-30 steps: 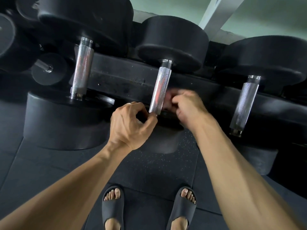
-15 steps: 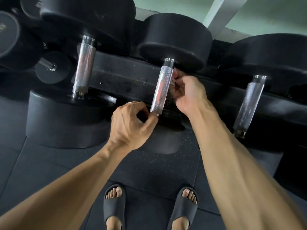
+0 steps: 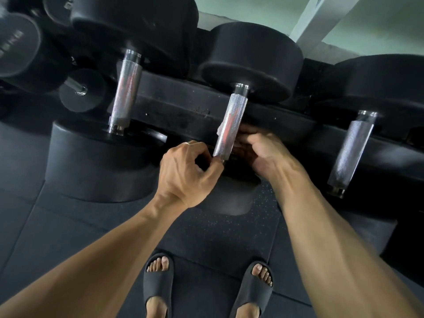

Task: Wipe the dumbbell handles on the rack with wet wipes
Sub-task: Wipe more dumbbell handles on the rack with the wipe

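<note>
On the black dumbbell rack (image 3: 174, 104) the middle knurled handle (image 3: 230, 126) lies at twelve o'clock from the left hand (image 3: 185, 171), whose curled fingers pinch its lower end, while the right hand (image 3: 263, 154) grips a barely visible wet wipe (image 3: 220, 128) that may slip off.

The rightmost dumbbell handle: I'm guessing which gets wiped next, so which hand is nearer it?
Right. The right hand is at the middle handle's right side, nearer the rightmost handle; the left hand is left of the middle handle's near end.
</note>
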Motion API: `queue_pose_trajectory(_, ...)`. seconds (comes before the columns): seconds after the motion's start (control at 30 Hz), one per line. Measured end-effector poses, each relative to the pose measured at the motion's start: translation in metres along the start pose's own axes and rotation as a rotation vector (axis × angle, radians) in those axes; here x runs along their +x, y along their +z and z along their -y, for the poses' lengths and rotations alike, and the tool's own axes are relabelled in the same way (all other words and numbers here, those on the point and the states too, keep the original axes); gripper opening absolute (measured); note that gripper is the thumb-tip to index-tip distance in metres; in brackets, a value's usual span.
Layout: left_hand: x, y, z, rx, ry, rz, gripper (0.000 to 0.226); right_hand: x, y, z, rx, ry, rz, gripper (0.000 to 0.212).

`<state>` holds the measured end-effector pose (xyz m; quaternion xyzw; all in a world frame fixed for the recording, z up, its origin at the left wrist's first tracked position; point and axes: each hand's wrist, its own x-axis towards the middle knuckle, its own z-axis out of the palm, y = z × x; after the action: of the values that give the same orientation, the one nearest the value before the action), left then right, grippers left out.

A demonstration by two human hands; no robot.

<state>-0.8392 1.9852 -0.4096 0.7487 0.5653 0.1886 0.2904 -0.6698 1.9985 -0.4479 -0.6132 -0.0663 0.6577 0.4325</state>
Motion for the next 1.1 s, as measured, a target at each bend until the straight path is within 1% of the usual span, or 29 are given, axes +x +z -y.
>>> queue_pose_trajectory(0.07, 0.0, 0.0, 0.001, 0.0, 0.0, 0.002, 0.035, 0.009, 0.0, 0.01, 0.154, -0.037, -0.054, 0.032)
queue_pose_trajectory(0.1, 0.0, 0.0, 0.001, -0.001, 0.003, 0.001, 0.035, 0.015, 0.0, 0.018, 0.238, -0.059, -0.087, 0.034)
queue_pose_trajectory(0.13, 0.0, 0.001, 0.001, -0.001, 0.007, -0.002, 0.035, 0.02, 0.001, 0.023, 0.271, -0.078, -0.092, 0.036)
queue_pose_trajectory(0.17, 0.0, 0.001, 0.001, 0.001, 0.008, -0.003, 0.035, 0.02, 0.003, 0.023, 0.233, -0.076, -0.076, 0.038)
queue_pose_trajectory(0.23, 0.001, 0.001, 0.001, 0.001, 0.006, -0.005, 0.036, 0.01, -0.001, 0.011, -0.023, -0.012, -0.02, 0.043)
queue_pose_trajectory(0.3, 0.0, 0.001, 0.001, 0.004, 0.007, -0.005, 0.037, -0.008, -0.006, -0.003, -0.252, 0.078, 0.056, 0.035)
queue_pose_trajectory(0.33, 0.0, 0.001, 0.001, 0.003, 0.006, -0.005, 0.037, -0.012, -0.008, -0.005, -0.286, 0.102, 0.08, 0.031)
queue_pose_trajectory(0.37, 0.0, 0.001, 0.001, 0.001, 0.002, -0.004, 0.037, -0.011, -0.009, -0.003, -0.271, 0.097, 0.08, 0.032)
queue_pose_trajectory(0.43, 0.0, 0.001, 0.001, 0.0, -0.005, 0.0, 0.037, 0.0, -0.008, 0.01, -0.137, 0.008, 0.016, 0.039)
queue_pose_trajectory(0.5, 0.001, 0.001, 0.0, -0.001, -0.011, 0.001, 0.037, 0.011, -0.002, 0.02, 0.021, -0.073, -0.06, 0.042)
queue_pose_trajectory(0.53, 0.001, 0.001, 0.0, -0.002, -0.018, 0.003, 0.038, 0.012, 0.002, 0.02, 0.025, -0.084, -0.064, 0.042)
queue_pose_trajectory(0.57, 0.001, 0.0, -0.001, -0.006, -0.024, 0.004, 0.038, 0.01, 0.003, 0.016, -0.027, -0.07, -0.05, 0.043)
queue_pose_trajectory(0.67, 0.0, 0.0, -0.002, -0.018, -0.022, 0.008, 0.036, -0.01, -0.003, -0.002, -0.321, 0.004, 0.02, 0.04)
queue_pose_trajectory(0.7, 0.0, 0.0, -0.002, -0.023, -0.022, 0.012, 0.036, -0.016, -0.009, -0.006, -0.38, 0.007, 0.034, 0.04)
queue_pose_trajectory(0.77, 0.0, -0.001, -0.003, -0.028, -0.025, 0.018, 0.035, -0.023, -0.02, -0.009, -0.448, -0.043, 0.003, 0.041)
queue_pose_trajectory(0.83, 0.0, -0.002, -0.004, -0.018, -0.038, 0.03, 0.035, -0.035, -0.024, -0.005, -0.507, -0.109, -0.088, 0.038)
queue_pose_trajectory(0.9, -0.001, -0.002, -0.005, 0.0, -0.038, 0.05, 0.032, -0.049, -0.024, -0.002, -0.414, -0.143, -0.147, 0.035)
queue_pose_trajectory(1.0, -0.002, -0.003, -0.008, 0.014, -0.031, 0.07, 0.033, -0.077, -0.014, 0.004, -0.218, -0.167, -0.12, 0.033)
queue_pose_trajectory(1.1, -0.001, -0.006, -0.014, 0.039, -0.012, 0.115, 0.035, -0.095, -0.003, 0.005, -0.216, -0.201, -0.144, 0.03)
